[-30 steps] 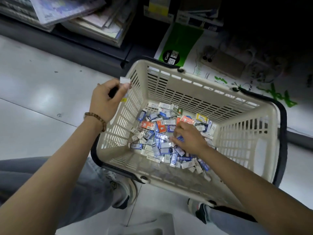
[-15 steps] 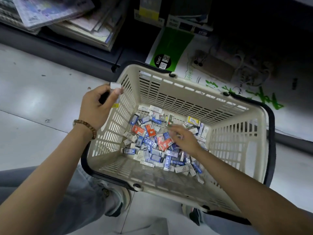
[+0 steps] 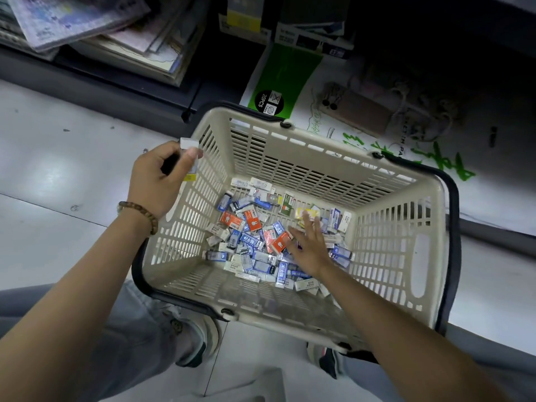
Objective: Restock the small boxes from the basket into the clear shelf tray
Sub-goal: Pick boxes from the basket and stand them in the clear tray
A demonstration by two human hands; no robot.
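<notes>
A beige slotted basket (image 3: 385, 227) with black handles stands on the floor. Its bottom holds a heap of small boxes (image 3: 255, 242), blue, white, orange and yellow. My left hand (image 3: 158, 181) hovers beside the basket's left rim and grips a small stack of white boxes (image 3: 190, 158) between thumb and fingers. My right hand (image 3: 309, 245) is down inside the basket with its fingers spread flat over the heap, fingertips near a yellow box (image 3: 307, 213). No clear shelf tray is in view.
A dark low shelf with stacked magazines (image 3: 95, 33) runs along the top left. A green and white carton (image 3: 281, 79) lies behind the basket. My knees and shoes (image 3: 200, 340) sit under the basket's near edge on the pale floor.
My right hand has opened from curled fingers on the heap to spread fingers and shifted toward the yellow box. My left hand keeps its boxes by the rim. The camera has tilted slightly.
</notes>
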